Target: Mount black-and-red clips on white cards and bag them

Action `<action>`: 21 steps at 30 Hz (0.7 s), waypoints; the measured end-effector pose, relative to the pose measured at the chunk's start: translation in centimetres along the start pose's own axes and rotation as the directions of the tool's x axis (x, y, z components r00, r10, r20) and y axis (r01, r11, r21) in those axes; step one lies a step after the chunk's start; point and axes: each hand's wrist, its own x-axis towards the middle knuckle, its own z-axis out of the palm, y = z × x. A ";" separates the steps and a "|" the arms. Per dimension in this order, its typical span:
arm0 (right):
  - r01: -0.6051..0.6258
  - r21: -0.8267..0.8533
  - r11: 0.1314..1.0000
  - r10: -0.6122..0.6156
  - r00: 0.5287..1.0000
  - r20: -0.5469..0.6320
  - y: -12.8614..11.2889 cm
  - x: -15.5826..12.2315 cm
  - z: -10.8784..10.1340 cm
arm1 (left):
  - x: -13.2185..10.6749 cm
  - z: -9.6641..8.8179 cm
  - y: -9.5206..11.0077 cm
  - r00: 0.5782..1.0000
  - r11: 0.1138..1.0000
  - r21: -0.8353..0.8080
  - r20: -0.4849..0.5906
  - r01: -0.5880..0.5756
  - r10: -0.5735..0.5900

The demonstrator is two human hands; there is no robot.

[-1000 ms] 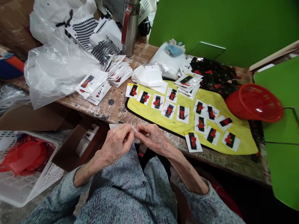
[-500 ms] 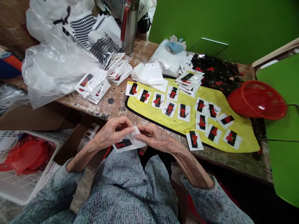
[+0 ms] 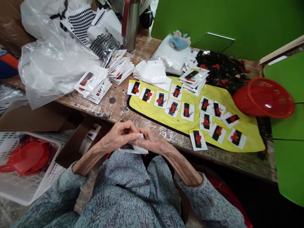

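Head view: filled packets (image 3: 121,68) are piled upper left, so you look partway done; cards (image 3: 187,112) showing black and red on the yellow mat (image 3: 220,97), right of centre, seem left to do. White packet (image 3: 138,149) is just below centre, your left hand (image 3: 121,135) pinching it thumb-to-finger, right hand (image 3: 153,141) pinching its right end; fingertips partly hidden.

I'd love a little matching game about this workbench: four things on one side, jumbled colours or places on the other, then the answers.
Things
1. Nearest packet
2. Round basket
3. Flask
4. Mat

Colours or places
A. Yellow, spread out
B. Silvery, upright, with a reddish handle
C. Between left hand and right hand
D. Red, at the mat's right end

Pairs: 1-C, 2-D, 3-B, 4-A
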 end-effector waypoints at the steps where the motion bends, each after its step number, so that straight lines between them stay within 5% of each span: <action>1: -0.001 -0.008 1.000 0.001 1.000 0.016 0.1 0.0 -0.1 | 0.0 0.1 -0.1 1.000 1.000 0.016 -0.009 -0.001 0.001; 5: 0.004 -0.022 1.000 -0.001 0.994 0.113 0.0 0.0 -0.7 | 0.1 0.2 -0.4 0.999 1.000 0.013 -0.047 0.012 -0.012; 12: -0.062 0.027 0.998 0.060 0.996 0.072 -0.6 -0.6 -1.7 | 0.0 -0.2 -0.1 0.998 0.997 -0.070 -0.048 0.028 -0.031; 17: 0.114 0.139 0.984 -0.077 0.966 -0.247 0.0 -1.2 -1.4 | 0.3 0.0 -0.8 0.973 0.964 -0.264 -0.228 -0.026 -0.037; 21: 0.145 0.125 0.981 -0.095 0.935 -0.341 0.0 -1.1 -0.5 | 0.7 0.5 -0.9 0.977 0.949 -0.317 -0.200 0.004 -0.071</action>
